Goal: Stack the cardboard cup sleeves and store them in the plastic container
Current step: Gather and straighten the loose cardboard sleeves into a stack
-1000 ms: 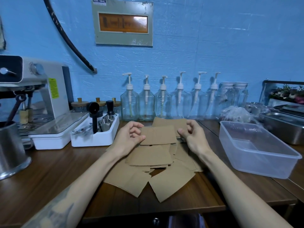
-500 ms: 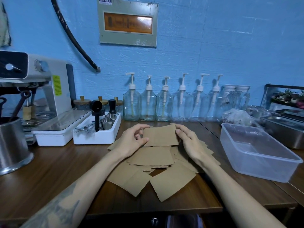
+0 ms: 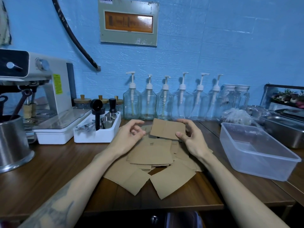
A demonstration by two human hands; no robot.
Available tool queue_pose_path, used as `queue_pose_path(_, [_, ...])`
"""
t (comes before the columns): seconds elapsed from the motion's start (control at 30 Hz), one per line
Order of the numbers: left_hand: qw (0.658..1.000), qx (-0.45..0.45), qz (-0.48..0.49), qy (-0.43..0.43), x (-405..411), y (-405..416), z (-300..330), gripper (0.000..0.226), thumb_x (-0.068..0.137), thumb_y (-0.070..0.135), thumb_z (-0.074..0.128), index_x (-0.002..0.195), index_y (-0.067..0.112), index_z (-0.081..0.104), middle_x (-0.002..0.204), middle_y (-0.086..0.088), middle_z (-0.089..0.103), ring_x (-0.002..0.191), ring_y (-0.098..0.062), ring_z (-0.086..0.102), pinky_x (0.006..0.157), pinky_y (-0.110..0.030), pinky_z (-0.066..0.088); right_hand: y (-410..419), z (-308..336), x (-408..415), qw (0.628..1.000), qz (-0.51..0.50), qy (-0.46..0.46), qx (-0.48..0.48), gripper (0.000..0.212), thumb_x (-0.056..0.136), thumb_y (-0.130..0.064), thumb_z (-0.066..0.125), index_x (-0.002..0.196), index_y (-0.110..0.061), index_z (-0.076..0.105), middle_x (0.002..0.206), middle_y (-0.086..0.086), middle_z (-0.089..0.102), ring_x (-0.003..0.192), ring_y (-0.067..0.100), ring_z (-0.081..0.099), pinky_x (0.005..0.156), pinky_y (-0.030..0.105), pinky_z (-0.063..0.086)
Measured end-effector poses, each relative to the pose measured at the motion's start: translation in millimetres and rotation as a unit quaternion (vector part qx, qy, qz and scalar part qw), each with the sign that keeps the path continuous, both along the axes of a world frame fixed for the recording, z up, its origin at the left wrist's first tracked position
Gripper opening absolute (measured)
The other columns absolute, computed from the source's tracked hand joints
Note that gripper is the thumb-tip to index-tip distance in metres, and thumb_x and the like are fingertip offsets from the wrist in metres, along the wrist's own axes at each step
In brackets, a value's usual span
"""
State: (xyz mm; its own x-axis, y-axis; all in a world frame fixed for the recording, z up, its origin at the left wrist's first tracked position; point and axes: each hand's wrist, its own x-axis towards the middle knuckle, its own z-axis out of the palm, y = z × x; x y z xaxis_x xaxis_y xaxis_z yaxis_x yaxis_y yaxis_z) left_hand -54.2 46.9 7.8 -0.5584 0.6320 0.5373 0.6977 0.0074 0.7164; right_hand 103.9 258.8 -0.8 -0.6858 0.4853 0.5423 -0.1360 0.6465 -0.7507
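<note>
Your left hand [image 3: 130, 134] has let go, fingers loosely curled; your right hand [image 3: 189, 137] now pinches the lifted flat brown cardboard sleeve [image 3: 167, 128] alone.

espresso machine [image 3: 54, 89], pump bottles [image 3: 165, 102], white tool tray [image 3: 98, 132], steel pan [image 3: 283, 130]

Plain brown flat cardboard cup sleeves [image 3: 150, 155] lie on a dark brown wood-grain table [image 3: 49, 170]. The rectangular plastic container [image 3: 256, 150] is clear and colourless. The painted brick wall [image 3: 213, 46] is light blue. 6 clear glass pump bottles [image 3: 165, 104] carry white pumps.
</note>
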Motion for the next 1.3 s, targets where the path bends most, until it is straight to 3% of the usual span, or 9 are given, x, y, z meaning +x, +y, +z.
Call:
queue_pose_path(0.17, [0.998,-0.059,-0.003,0.034,10.5,-25.1,-5.6,0.022,0.089,0.044,0.066,0.107,0.032,0.068,0.100,0.011,0.065,0.092,-0.003,0.058,0.085,-0.022,0.049,2.4,-0.6,8.9,1.000,-0.028,-0.007,-0.005,0.044,0.091,-0.013,0.067,0.127,-0.037,0.058,0.123,-0.006,0.064,0.122,0.013,0.053,0.104,0.031,0.039])
queue_pose_path(0.3, [0.974,-0.196,-0.004,0.117,14.5,-38.8,-18.2,0.056,0.069,0.085,0.056,0.109,0.046,0.061,0.112,0.025,0.053,0.115,0.000,0.048,0.103,-0.037,0.041,-7.3,-0.5,12.6,0.999,-0.050,-0.003,-0.002,0.044,0.091,-0.014,0.068,0.125,-0.039,0.058,0.117,-0.006,0.065,0.118,0.015,0.054,0.098,0.028,0.040])
queue_pose_path(0.4, [0.963,-0.220,-0.001,0.158,19.6,-44.2,-21.5,0.067,0.062,0.091,0.053,0.116,0.053,0.054,0.115,0.024,0.048,0.120,-0.001,0.043,0.107,-0.043,0.037,-21.6,3.4,14.9,0.999,-0.035,0.025,-0.016,0.043,0.091,-0.013,0.068,0.124,-0.038,0.058,0.119,-0.005,0.065,0.119,0.018,0.055,0.105,0.039,0.043])
queue_pose_path(0.7, [0.991,-0.118,-0.024,0.062,23.2,-45.2,-19.3,0.049,0.061,0.066,0.076,0.097,0.035,0.064,0.109,0.019,0.056,0.108,-0.002,0.055,0.100,-0.035,0.046,-22.0,1.6,37.3,0.998,-0.045,0.016,-0.041,0.042,0.091,-0.010,0.068,0.126,-0.031,0.058,0.123,-0.003,0.063,0.124,0.016,0.050,0.100,0.028,0.034])
queue_pose_path(0.9, [0.998,-0.046,-0.027,-0.045,14.6,-43.2,-12.4,0.027,0.073,0.045,0.082,0.090,0.029,0.068,0.094,-0.014,0.068,0.082,-0.028,0.060,0.076,-0.033,0.048,-13.3,-5.3,40.2,0.999,-0.035,0.010,-0.039,0.046,0.090,-0.015,0.070,0.116,-0.050,0.057,0.109,-0.003,0.065,0.101,0.017,0.051,0.099,0.050,0.048])
queue_pose_path(1.0, [0.995,-0.027,-0.036,-0.084,13.6,-41.4,-11.3,0.029,0.073,0.045,0.083,0.092,0.028,0.070,0.097,-0.017,0.070,0.090,-0.036,0.063,0.082,-0.043,0.054,-15.4,-5.7,39.3,0.999,-0.025,-0.016,-0.029,0.043,0.091,-0.013,0.069,0.122,-0.041,0.058,0.113,0.009,0.062,0.087,0.014,0.054,0.083,0.011,0.050])
queue_pose_path(1.07, [0.993,-0.009,-0.041,-0.109,16.9,-37.3,-10.2,0.022,0.079,0.025,0.082,0.095,0.017,0.069,0.092,-0.007,0.074,0.084,-0.025,0.068,0.075,-0.030,0.057,-15.6,-4.6,40.0,0.999,-0.026,-0.023,-0.026,0.042,0.091,-0.010,0.068,0.125,-0.033,0.058,0.123,0.019,0.061,0.071,0.006,0.060,0.065,0.002,0.043])
queue_pose_path(1.2, [0.992,0.005,-0.033,-0.118,22.7,-17.6,-1.9,0.019,0.080,0.015,0.079,0.094,0.013,0.066,0.094,-0.002,0.073,0.078,-0.006,0.068,0.066,-0.015,0.051,-18.1,-5.3,40.9,0.999,-0.003,-0.018,-0.047,0.042,0.093,-0.002,0.063,0.128,-0.026,0.058,0.122,0.018,0.059,0.126,0.018,0.053,0.063,0.005,0.046])
queue_pose_path(1.3, [0.996,-0.011,-0.015,-0.093,23.7,5.7,1.8,0.022,0.079,0.022,0.081,0.092,0.016,0.065,0.100,-0.004,0.069,0.081,-0.014,0.067,0.072,-0.023,0.055,-18.4,-6.0,41.5,0.998,0.012,-0.015,-0.052,0.037,0.097,-0.004,0.056,0.125,-0.028,0.060,0.126,0.015,0.060,0.114,0.016,0.062,0.068,0.007,0.047])
